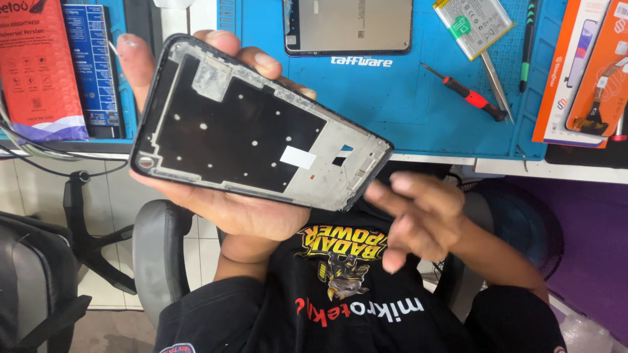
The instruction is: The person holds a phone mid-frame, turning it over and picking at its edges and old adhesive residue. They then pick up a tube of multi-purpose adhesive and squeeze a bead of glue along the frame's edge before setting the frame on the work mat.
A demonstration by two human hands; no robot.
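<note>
My left hand (222, 212) holds a bare phone middle frame (248, 131), black and grey metal with a small white sticker near its right end, tilted over my lap. The thumb sits at the frame's upper left corner and the fingers curl over its far edge. My right hand (418, 212) hovers just below the frame's right end, blurred, fingers spread, holding nothing.
A blue work mat (392, 98) on the desk carries a phone screen panel (348, 26), a battery (472, 19), a red-handled screwdriver (468, 95), tweezers (496, 82) and a green-tipped tool (526, 46). Orange packages (582, 72) lie right; red (36, 65) and blue (95, 65) boxes left.
</note>
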